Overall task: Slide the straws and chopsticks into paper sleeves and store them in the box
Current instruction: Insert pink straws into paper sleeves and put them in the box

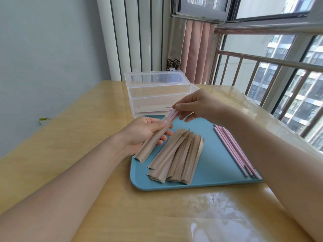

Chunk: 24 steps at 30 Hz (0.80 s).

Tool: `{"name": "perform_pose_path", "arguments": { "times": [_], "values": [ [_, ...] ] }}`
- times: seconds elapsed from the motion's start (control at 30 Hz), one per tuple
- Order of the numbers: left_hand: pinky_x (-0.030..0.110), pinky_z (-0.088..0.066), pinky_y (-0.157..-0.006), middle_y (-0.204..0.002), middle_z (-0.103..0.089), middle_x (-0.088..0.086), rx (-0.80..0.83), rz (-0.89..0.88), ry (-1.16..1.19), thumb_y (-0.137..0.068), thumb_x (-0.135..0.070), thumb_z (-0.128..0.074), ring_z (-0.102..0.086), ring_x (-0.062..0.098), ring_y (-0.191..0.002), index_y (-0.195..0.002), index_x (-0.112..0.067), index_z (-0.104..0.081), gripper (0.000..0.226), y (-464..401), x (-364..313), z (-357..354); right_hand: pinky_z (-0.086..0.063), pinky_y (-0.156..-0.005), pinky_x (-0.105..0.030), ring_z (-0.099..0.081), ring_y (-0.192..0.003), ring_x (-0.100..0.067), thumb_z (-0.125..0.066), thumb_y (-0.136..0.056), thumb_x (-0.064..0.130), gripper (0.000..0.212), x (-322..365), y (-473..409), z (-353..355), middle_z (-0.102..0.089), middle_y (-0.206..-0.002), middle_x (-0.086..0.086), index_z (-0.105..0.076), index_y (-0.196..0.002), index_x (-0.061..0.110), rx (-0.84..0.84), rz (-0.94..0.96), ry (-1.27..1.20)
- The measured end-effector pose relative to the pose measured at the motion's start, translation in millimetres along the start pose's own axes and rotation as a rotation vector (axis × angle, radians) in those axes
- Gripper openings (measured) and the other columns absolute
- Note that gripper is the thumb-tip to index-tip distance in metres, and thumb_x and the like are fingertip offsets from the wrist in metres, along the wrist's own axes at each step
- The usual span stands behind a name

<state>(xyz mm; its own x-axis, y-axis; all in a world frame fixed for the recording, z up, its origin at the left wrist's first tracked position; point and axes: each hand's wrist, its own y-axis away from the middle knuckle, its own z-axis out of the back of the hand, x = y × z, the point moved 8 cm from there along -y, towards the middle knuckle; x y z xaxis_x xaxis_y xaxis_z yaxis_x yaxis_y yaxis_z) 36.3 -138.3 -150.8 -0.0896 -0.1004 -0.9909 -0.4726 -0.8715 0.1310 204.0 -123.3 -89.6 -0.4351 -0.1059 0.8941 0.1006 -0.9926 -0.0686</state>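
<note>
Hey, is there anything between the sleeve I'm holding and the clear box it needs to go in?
Nothing visible blocks it. The sleeve in the left hand sits just in front of the box, whose lid stands open. Only the right hand hovers between them.

My tray (pixel 218 179) has one bare strip, running from 12 down to 6 between the sleeves (pixel 176 158) and the sticks (pixel 236 151); a hand fits there without touching either. The box (pixel 162 100) stands at 12, touching the tray's far edge, its lid (pixel 153 78) up behind it, so the mouth is open from above and from my side. My right hand (pixel 199 105) hangs just before that mouth and my left hand (pixel 145 131) at 10, over the tray's corner. The table (pixel 70 137) lies bare from 7 to 10. At 2 the railing (pixel 262 67) closes the table's edge.
</note>
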Motion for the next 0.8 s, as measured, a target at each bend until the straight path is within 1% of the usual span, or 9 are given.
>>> {"name": "perform_pose_path", "arguments": {
  "times": [0.2, 0.27, 0.33, 0.37, 0.43, 0.53, 0.63, 0.73, 0.8],
  "values": [
    [0.019, -0.054, -0.058, -0.084, -0.075, 0.006, 0.011, 0.007, 0.023, -0.1, -0.022, -0.057, -0.064, 0.007, -0.061, -0.112, 0.0, -0.071, 0.028, 1, 0, 0, -0.056, -0.062, -0.022, -0.068, -0.064, -0.014, -0.071, -0.091, 0.008, 0.018, -1, -1, -6, -0.074, -0.078, -0.011, -0.075, -0.105, -0.001, 0.004, 0.009, -0.037],
    [0.022, -0.058, -0.062, -0.088, -0.075, 0.009, 0.04, 0.003, 0.065, -0.101, -0.026, -0.055, -0.067, 0.011, -0.067, -0.112, 0.0, -0.071, 0.032, 3, -5, -1, -0.057, -0.061, -0.02, -0.067, -0.062, -0.013, -0.071, -0.09, 0.006, 0.016, -3, -1, -9, -0.072, -0.075, -0.011, -0.073, -0.102, -0.005, 0.001, -0.018, -0.175],
    [0.032, -0.062, -0.076, -0.1, -0.073, 0.011, 0.026, -0.027, 0.15, -0.102, -0.038, -0.049, -0.07, 0.018, -0.082, -0.114, -0.002, -0.069, 0.043, 0, -14, 9, -0.057, -0.061, -0.018, -0.067, -0.059, -0.012, -0.068, -0.091, 0.002, 0.011, -4, -1, -2, -0.071, -0.072, -0.01, -0.07, -0.098, -0.006, -0.058, -0.037, -0.374],
    [0.036, -0.061, -0.082, -0.107, -0.071, 0.012, -0.03, -0.05, 0.209, -0.102, -0.044, -0.046, -0.07, 0.02, -0.089, -0.115, -0.005, -0.068, 0.047, -4, -18, 21, -0.057, -0.061, -0.017, -0.067, -0.057, -0.012, -0.067, -0.091, 0.0, 0.009, -4, -1, 7, -0.071, -0.071, -0.01, -0.07, -0.096, -0.007, -0.121, -0.038, -0.466],
    [0.038, -0.059, -0.083, -0.113, -0.067, 0.01, -0.209, -0.093, 0.342, -0.101, -0.05, -0.045, -0.068, 0.023, -0.095, -0.11, -0.01, -0.067, 0.047, -8, -24, 53, -0.058, -0.061, -0.017, -0.068, -0.057, -0.013, -0.066, -0.091, -0.002, 0.007, -4, 0, 30, -0.07, -0.069, -0.012, -0.068, -0.095, -0.008, -0.273, -0.028, -0.634],
    [0.033, -0.056, -0.075, -0.098, -0.068, 0.005, -0.408, -0.133, 0.345, -0.102, -0.044, -0.05, -0.066, 0.02, -0.087, -0.1, -0.014, -0.066, 0.035, -9, -19, 82, -0.059, -0.067, -0.019, -0.07, -0.064, -0.015, -0.067, -0.092, -0.001, 0.011, -11, 1, 54, -0.07, -0.072, -0.012, -0.067, -0.098, -0.01, -0.46, -0.024, -0.806],
    [0.024, -0.052, -0.062, -0.088, -0.065, 0.002, -0.42, -0.155, 0.232, -0.102, -0.028, -0.054, -0.062, 0.014, -0.075, -0.092, -0.015, -0.065, 0.02, -13, -10, 78, -0.06, -0.068, -0.021, -0.071, -0.065, -0.017, -0.069, -0.09, -0.001, 0.011, -10, -18, 55, -0.07, -0.081, -0.016, -0.067, -0.098, -0.01, -0.512, -0.07, -0.821],
    [0.024, -0.05, -0.062, -0.086, -0.067, -0.001, -0.432, -0.184, 0.094, -0.099, -0.022, -0.056, -0.061, 0.014, -0.079, -0.091, -0.017, -0.068, 0.015, -15, -7, 72, -0.06, -0.063, -0.022, -0.071, -0.059, -0.019, -0.072, -0.087, -0.003, 0.017, -2, -48, 53, -0.07, -0.085, -0.019, -0.067, -0.101, -0.012, -0.537, -0.139, -0.695],
    [0.026, -0.05, -0.062, -0.084, -0.067, -0.001, -0.457, -0.225, -0.004, -0.099, -0.021, -0.057, -0.06, 0.014, -0.077, -0.091, -0.016, -0.069, 0.015, -15, -9, 71, -0.061, -0.063, -0.025, -0.071, -0.057, -0.02, -0.073, -0.088, 0.002, 0.027, 6, -64, 48, -0.071, -0.089, -0.021, -0.065, -0.11, -0.012, -0.508, -0.164, -0.533]
  ]
}}
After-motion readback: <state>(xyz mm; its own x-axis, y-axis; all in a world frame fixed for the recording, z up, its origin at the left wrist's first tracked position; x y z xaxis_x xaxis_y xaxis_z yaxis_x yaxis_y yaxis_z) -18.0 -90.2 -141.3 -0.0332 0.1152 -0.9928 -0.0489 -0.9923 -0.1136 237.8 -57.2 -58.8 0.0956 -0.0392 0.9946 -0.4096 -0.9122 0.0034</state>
